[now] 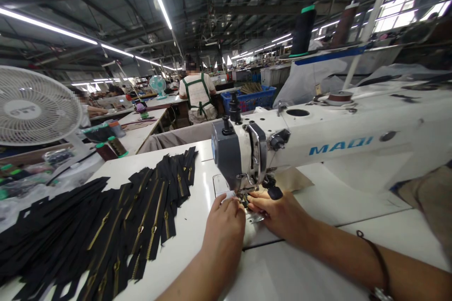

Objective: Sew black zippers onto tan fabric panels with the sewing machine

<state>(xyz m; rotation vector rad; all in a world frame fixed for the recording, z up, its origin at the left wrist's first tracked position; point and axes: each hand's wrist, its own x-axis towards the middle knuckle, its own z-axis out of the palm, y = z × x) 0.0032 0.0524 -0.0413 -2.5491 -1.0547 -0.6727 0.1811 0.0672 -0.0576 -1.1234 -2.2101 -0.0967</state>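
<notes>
A white sewing machine (353, 136) marked MAQI stands in front of me, its dark-faced head over the worktable (197, 254). My left hand (226, 225) lies just left of the presser foot, fingers curled and close together. From the right, my right hand (282, 211) reaches under the machine head, its fingers bent and pinched near the needle. What the fingers of both hands hold is too small and too hidden to name. Left of my hands, many black zippers (141, 225) with brass teeth and pulls are spread in overlapping rows. A beige sheet (293, 179) lies behind my right hand.
At the left stands a white fan (38, 108), with thread spools (112, 148) beside it. Tall thread cones (303, 30) rise above the machine. Farther off, a person in green straps (197, 89) faces away, near a blue basket (247, 100).
</notes>
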